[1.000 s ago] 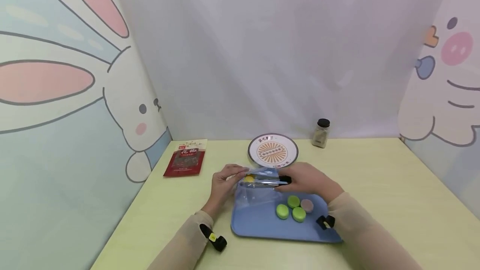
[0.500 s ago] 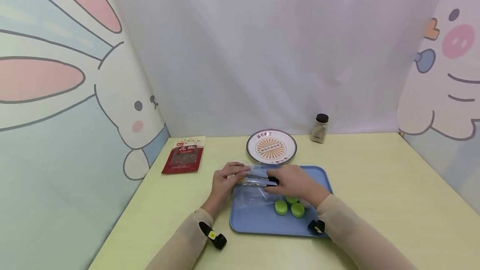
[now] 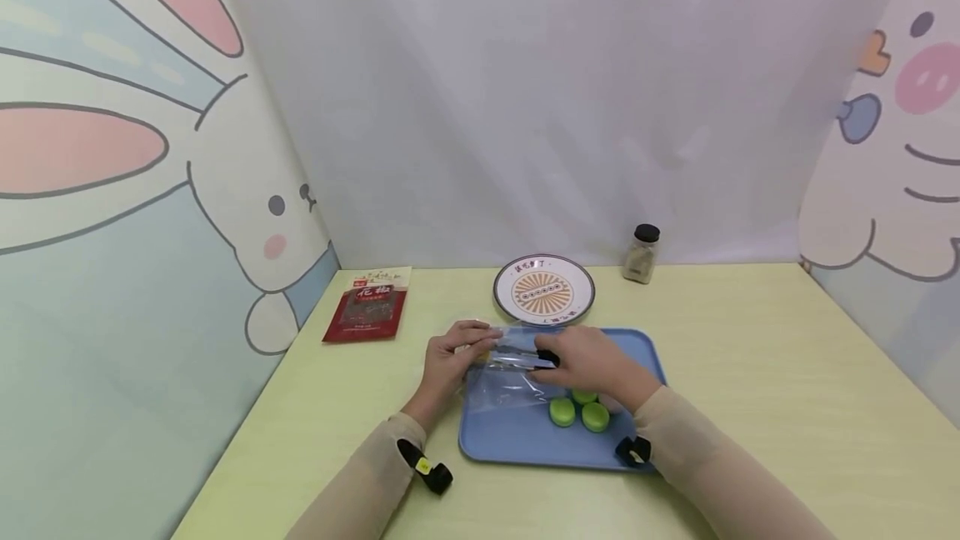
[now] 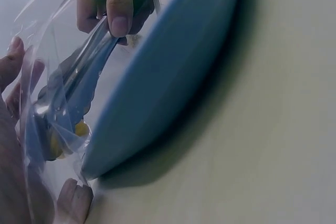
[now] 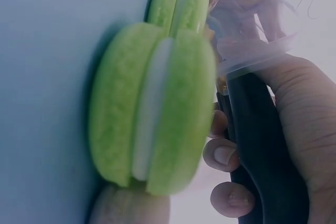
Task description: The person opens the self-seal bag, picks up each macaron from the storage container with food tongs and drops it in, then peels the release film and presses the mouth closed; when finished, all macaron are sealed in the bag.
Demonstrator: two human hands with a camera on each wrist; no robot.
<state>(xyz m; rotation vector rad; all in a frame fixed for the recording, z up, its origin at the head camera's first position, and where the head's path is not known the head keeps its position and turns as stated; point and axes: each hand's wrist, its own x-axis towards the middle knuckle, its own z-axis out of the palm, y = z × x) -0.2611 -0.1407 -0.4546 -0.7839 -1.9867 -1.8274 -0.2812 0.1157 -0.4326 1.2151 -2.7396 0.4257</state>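
My left hand [image 3: 450,363] grips the end of a clear plastic bag [image 3: 504,394] over the left side of a blue tray [image 3: 525,450]. Black-handled metal tongs [image 4: 79,72] reach into the bag, held by my right hand [image 3: 588,363], whose fingers curl round the handles [image 5: 268,145]. Inside the bag, at the tongs' tips, shows a yellow macaron [image 4: 81,128], mostly hidden by plastic and metal. Below my right hand, green macarons [image 3: 595,417] sit on the tray. A pinkish macaron [image 5: 128,208] lies beside them, largely covered by my right wrist in the head view.
Behind the tray stands a white patterned plate [image 3: 543,290]. A red spice packet [image 3: 367,312] lies at the back left of the table. Toward the back right is a small jar [image 3: 641,254] with a black lid. A pale curtain [image 3: 510,107] closes off the rear.
My right hand has moved left with the tongs, pushing them deeper into the bag toward my left hand. Its wrist now covers part of the macarons. The left hand keeps its hold.
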